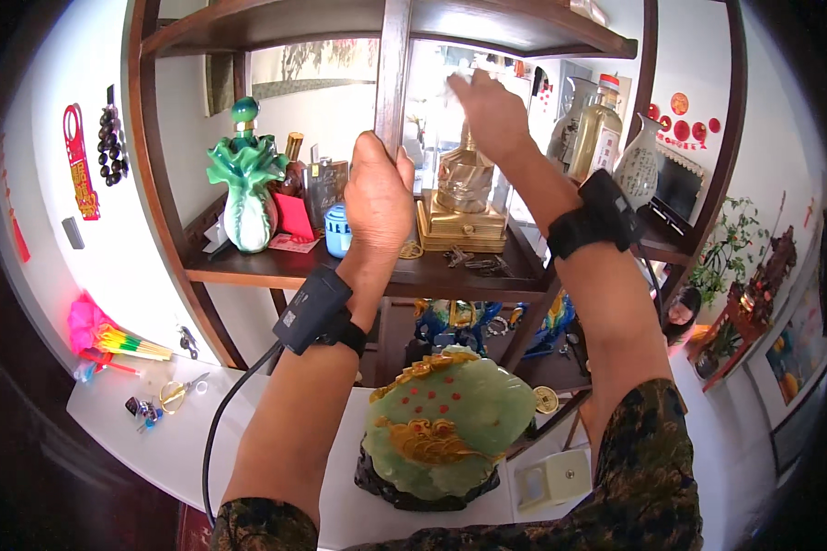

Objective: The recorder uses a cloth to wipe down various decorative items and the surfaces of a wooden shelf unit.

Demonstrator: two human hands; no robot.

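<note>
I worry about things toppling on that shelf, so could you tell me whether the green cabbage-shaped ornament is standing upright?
Upright: the green cabbage-shaped ornament stands on its pale base on the dark wooden shelf, leaves pointing up.

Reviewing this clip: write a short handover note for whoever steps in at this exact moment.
Left hand: wrapped around the dark wooden upright post of the round display shelf.
Right hand: raised above the gold figurine on the middle shelf, fingers on something pale and blurred; cannot tell what.
Nearby: green cabbage ornament on the shelf's left, small blue jar beside the left hand, jade-green carving on the white surface below.
Done or left: cannot tell from this view.
</note>
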